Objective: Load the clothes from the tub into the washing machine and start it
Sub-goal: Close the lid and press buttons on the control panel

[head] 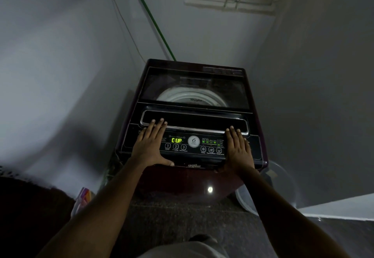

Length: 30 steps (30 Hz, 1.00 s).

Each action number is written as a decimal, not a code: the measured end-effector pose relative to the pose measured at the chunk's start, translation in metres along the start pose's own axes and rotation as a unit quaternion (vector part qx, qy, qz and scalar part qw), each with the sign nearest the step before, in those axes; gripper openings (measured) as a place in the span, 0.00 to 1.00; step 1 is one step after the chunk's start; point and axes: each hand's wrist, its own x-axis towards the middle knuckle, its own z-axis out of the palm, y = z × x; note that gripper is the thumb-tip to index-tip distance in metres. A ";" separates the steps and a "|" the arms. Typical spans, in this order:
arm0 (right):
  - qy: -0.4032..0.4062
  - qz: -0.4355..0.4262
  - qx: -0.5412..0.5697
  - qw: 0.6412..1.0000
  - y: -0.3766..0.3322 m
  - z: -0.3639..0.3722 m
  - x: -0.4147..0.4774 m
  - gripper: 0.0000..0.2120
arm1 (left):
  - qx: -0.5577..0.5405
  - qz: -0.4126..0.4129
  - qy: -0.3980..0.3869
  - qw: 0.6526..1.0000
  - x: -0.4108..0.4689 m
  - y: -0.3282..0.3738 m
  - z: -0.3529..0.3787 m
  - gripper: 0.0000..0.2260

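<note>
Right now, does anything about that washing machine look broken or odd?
Yes: below the control panel, at the front edge of the washing machine, a small chipped, pale patch looks like damage. The green display reads "CUP".

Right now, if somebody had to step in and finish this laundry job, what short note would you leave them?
Left hand: open, flat on the washing machine's control panel, fingertips at the lid handle.
Right hand: open, flat on the panel's right side.
Washing machine: lid closed; the drum rim shows through the glass, but clothes cannot be made out.
Display: lit, reading "CUP".
Tub: clear, on the floor to the machine's right; its contents cannot be told.
Done: lid shut, power on.
Left: confirm the load and that the cycle is running; the Start/Pause button is not being touched.
</note>
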 end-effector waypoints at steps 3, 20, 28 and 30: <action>0.000 0.000 0.002 1.000 0.000 0.000 0.001 0.70 | -0.002 0.001 0.001 1.000 0.000 -0.001 0.001 0.68; 0.002 0.003 0.001 1.000 -0.001 -0.001 0.000 0.71 | -0.006 0.000 0.001 1.000 -0.001 -0.001 0.001 0.67; -0.001 0.004 -0.005 1.000 -0.001 0.000 0.000 0.71 | -0.008 0.000 -0.001 1.000 -0.001 -0.001 0.002 0.68; -0.003 0.000 -0.002 1.000 -0.001 -0.001 0.000 0.71 | -0.009 0.000 -0.004 1.000 -0.001 -0.001 0.001 0.68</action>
